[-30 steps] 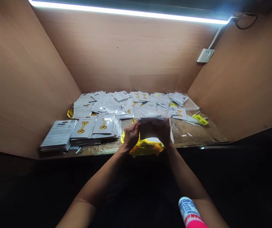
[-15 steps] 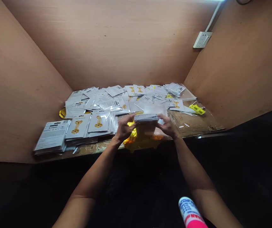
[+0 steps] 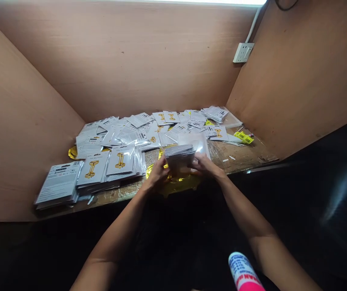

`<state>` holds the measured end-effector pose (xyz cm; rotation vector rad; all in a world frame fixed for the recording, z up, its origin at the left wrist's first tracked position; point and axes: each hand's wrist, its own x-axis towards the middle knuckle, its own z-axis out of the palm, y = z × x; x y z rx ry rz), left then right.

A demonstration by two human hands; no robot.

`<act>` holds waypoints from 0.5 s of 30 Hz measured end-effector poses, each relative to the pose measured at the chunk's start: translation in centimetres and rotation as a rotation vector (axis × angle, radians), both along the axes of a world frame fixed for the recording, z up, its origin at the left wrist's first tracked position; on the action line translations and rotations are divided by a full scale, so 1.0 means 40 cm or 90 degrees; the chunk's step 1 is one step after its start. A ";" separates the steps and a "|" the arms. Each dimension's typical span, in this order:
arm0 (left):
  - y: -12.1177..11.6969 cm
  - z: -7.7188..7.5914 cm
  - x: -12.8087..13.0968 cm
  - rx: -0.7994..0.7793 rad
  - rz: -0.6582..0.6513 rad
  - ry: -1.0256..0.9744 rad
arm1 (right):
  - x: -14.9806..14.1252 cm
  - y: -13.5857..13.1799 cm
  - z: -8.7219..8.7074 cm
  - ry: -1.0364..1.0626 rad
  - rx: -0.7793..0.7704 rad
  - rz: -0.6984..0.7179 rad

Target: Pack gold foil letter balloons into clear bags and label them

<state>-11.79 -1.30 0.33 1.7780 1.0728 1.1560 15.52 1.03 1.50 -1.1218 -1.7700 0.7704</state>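
Between my two hands is a stack of balloon packets (image 3: pixel 179 152), held by its sides above the front edge of the bench. My left hand (image 3: pixel 159 171) grips the stack's left side, and my right hand (image 3: pixel 203 165) closes on its right side. Gold foil (image 3: pixel 178 186) lies beneath the stack and hangs over the bench edge. A clear plastic bag (image 3: pixel 202 141) rests just behind the stack. To the left, packets with a gold letter I (image 3: pixel 120 160) lie face up in piles.
A neat pile of packets (image 3: pixel 58 184) stands at the bench's left end. Loose packets (image 3: pixel 137 121) cover the back. Yellow barcode labels (image 3: pixel 244 137) lie at the right. Wooden panels (image 3: pixel 167 56) enclose three sides. A white and pink tube (image 3: pixel 244 270) shows at the bottom.
The stack has tipped so more of its layered edges show, and both hands have lowered slightly. The camera view has shifted a little to the right.
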 end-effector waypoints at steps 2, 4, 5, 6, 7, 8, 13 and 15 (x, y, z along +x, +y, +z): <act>0.000 -0.001 0.000 0.029 -0.012 -0.033 | 0.008 0.006 -0.004 -0.048 -0.006 0.077; 0.003 0.003 -0.002 0.042 -0.019 -0.034 | 0.018 0.011 -0.004 -0.060 -0.023 0.103; 0.003 0.005 -0.003 0.035 -0.017 -0.025 | 0.022 0.012 -0.001 -0.063 -0.038 0.105; 0.003 0.008 -0.002 0.027 -0.010 -0.020 | 0.022 0.010 0.004 -0.063 -0.055 0.110; 0.001 0.013 0.001 0.022 0.002 -0.023 | 0.019 0.006 0.011 -0.054 -0.070 0.115; -0.003 0.018 0.008 0.020 0.016 -0.040 | 0.011 -0.001 0.020 -0.031 -0.082 0.124; -0.031 0.058 0.084 -0.029 0.094 -0.231 | -0.085 -0.057 0.067 0.231 -0.101 0.105; -0.035 0.068 0.115 -0.049 0.153 -0.276 | -0.126 -0.074 0.073 0.287 -0.105 0.061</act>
